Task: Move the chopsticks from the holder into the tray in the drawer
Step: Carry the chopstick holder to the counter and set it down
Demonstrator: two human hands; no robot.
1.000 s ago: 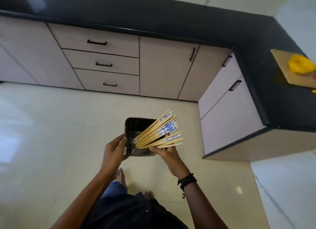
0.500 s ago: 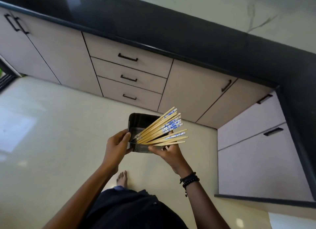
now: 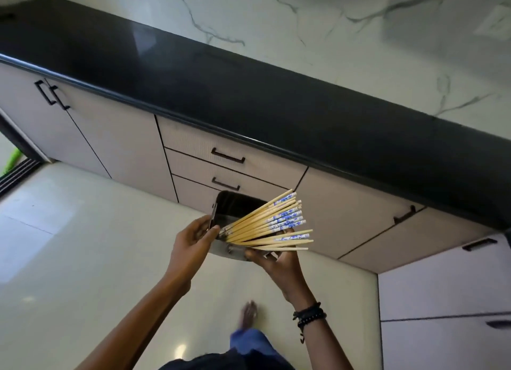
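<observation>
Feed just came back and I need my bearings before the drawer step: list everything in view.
Dark rectangular holder: one, black, held over the floor.
Wooden chopsticks with blue-patterned ends: one fanned bundle, tan, leaning out of holder.
Glossy countertop: one, black, across frame.
Drawers: three, beige, shut, behind holder.
Cabinet doors: several, beige, flanking drawers.
Marbled wall: one, white, above countertop.
Tiled floor: one, cream, below.
Beaded wristbands: stacked, black, right wrist.
Bare foot: one, on floor.
Hands: two; left hand grips holder's left wall, right hand cups its underside.
</observation>
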